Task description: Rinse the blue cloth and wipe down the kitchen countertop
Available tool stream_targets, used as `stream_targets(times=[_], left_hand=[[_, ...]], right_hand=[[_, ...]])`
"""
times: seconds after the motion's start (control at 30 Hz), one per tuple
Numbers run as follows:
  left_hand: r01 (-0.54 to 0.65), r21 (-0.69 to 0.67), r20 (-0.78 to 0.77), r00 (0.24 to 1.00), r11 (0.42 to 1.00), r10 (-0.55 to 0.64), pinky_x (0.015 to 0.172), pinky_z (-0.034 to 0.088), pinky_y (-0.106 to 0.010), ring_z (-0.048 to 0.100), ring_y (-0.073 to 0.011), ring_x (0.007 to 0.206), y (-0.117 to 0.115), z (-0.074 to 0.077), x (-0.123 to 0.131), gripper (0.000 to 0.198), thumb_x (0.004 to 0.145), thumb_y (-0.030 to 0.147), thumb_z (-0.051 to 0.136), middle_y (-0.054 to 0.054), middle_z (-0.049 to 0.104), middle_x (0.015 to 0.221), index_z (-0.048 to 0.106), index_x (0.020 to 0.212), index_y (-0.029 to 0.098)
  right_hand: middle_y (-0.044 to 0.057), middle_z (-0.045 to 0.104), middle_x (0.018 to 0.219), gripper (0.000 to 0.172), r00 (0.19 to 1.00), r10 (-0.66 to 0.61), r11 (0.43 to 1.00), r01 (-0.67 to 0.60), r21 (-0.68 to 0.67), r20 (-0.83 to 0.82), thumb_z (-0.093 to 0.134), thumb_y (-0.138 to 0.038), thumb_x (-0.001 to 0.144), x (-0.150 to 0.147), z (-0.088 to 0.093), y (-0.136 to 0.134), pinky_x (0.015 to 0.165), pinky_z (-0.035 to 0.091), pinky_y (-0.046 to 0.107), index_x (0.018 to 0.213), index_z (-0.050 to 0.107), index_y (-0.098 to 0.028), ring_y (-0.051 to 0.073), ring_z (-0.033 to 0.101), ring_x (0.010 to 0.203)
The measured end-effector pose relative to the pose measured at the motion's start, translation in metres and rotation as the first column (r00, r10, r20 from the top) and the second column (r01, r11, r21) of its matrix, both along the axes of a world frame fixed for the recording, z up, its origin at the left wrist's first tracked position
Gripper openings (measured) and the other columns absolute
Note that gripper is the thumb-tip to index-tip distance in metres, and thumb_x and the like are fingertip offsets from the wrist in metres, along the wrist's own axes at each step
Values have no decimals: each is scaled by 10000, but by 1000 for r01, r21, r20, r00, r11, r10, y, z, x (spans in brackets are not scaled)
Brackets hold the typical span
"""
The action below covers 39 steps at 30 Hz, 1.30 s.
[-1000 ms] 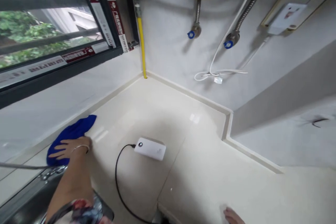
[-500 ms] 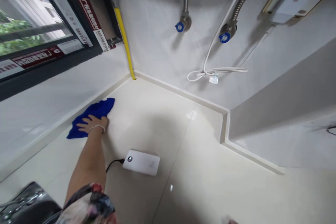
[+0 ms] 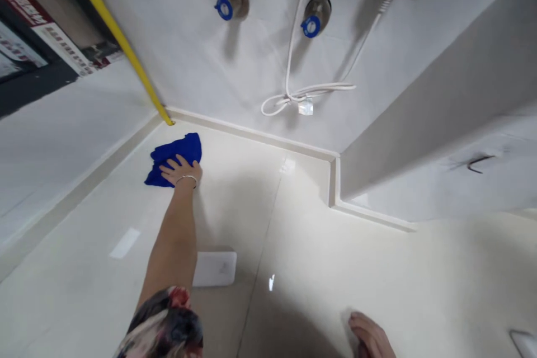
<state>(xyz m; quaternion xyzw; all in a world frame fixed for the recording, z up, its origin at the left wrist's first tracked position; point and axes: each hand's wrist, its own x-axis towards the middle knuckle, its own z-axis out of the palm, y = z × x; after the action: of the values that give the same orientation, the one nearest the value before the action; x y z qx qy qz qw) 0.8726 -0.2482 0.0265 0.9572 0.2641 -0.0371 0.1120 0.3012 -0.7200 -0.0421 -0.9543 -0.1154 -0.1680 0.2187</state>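
Note:
My left hand (image 3: 181, 170) lies flat on a blue cloth (image 3: 191, 145), its fingers spread and pressing it against the glossy pale floor. The cloth is crumpled and close to the wall corner. A bracelet circles that wrist, and a floral sleeve covers the upper arm. Beside my left forearm lies a white power bank (image 3: 216, 268), partly hidden behind the arm. At the bottom edge, part of my right hand (image 3: 371, 335) shows near the floor. Its fingers look curled together, with nothing visible in them; the rest of it is cut off.
A yellow pipe (image 3: 121, 39) runs down into the corner. Two blue-handled valves (image 3: 225, 8) and a bundled white cable (image 3: 289, 99) are on the wall. A low skirting (image 3: 251, 133) edges the floor and steps around a wall projection. A bent hook (image 3: 478, 163) shows at right.
My left hand has slid the blue cloth along the floor, closer to the yellow pipe's corner. The view has shifted, and more of my right hand shows at the bottom.

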Motion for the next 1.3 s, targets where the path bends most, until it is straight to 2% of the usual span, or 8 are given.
stream_targets(times=[0.17,0.37,0.5,0.67,0.77,0.87,1.07,1.3], left_hand=[[279,16,47,959,960,-280,1223,166,-658,107,-492,1545,-104,-5,4,759,987,483,355,-225,204,1689,243,1627,91],[569,8,142,813,822,-564,1255,131,-612,103,-444,1561,-232,-10,-35,717,991,443,382,-194,248,1685,290,1619,110],[707,-1,165,698,707,-697,1267,123,-590,88,-431,1567,-291,-14,-69,701,990,428,388,-173,250,1690,307,1617,124],[848,-29,163,526,529,-835,1280,114,-575,67,-396,1579,-346,-17,-119,684,985,423,386,-137,256,1695,338,1611,151],[885,-28,166,463,465,-871,1283,124,-568,71,-374,1584,-362,-18,-147,668,986,423,379,-120,272,1692,369,1600,159],[886,-16,147,461,464,-875,1289,129,-544,89,-369,1582,-362,-17,-166,651,993,411,370,-124,292,1684,397,1586,145],[882,16,138,465,471,-875,1281,175,-556,133,-383,1574,-341,-14,-207,634,1000,398,372,-155,318,1668,429,1566,119],[890,68,171,435,451,-884,1265,249,-548,212,-387,1556,-311,-21,-293,595,992,389,423,-158,403,1623,496,1532,150]], right_hand=[[87,753,1088,317,999,-21,1000,21,16,25,485,-145,911,1,-4,5,842,653,414,1167,642,-244,267,724,1073],[81,736,1097,331,999,-30,998,31,53,-21,447,-97,887,11,9,15,906,610,405,1146,603,-233,237,694,1112],[87,721,1107,369,999,-33,996,35,79,-32,427,-60,864,19,18,21,947,576,408,1163,576,-217,223,672,1129],[100,701,1118,368,999,-21,995,24,101,-27,403,-62,862,27,25,24,967,554,417,1172,553,-190,212,641,1145],[103,696,1109,361,1000,-7,993,7,118,-1,386,-62,862,30,26,23,975,546,422,1164,541,-184,207,627,1147],[106,692,1126,362,1000,-8,990,8,141,2,389,-64,868,30,26,23,1000,536,424,1174,539,-186,203,614,1162],[88,697,1137,375,999,-40,985,36,168,23,387,-51,883,28,24,23,998,532,382,1181,560,-198,184,618,1138],[94,696,1165,357,997,-47,988,38,151,57,385,-63,905,28,23,24,972,534,365,1165,595,-188,192,620,1122]])
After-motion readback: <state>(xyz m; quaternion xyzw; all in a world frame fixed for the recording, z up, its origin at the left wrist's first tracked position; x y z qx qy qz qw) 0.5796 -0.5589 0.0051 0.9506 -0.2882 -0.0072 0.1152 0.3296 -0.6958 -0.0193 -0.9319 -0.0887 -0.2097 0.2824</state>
